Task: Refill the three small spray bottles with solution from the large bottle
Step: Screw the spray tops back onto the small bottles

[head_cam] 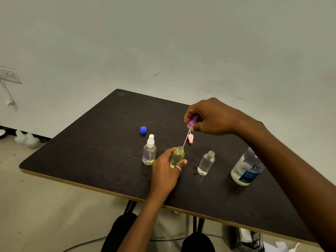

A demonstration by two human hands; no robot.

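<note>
Head view: the left hand (165, 171) steadies the yellowish bottle (177, 158) on the worktop (101, 151) in a closed grip, while the right hand (213, 117) pinches the purple spray head (192, 122), its tube (186, 139) tipped at the open neck.

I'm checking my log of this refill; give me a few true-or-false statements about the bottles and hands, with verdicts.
The left hand grips the yellowish small bottle. True.
The right hand is empty. False: it pinches the purple spray head.
The clear small bottle stands open, without a top. True.
The blue cap sits on the large bottle. False: it lies on the table, apart from that bottle.
</note>
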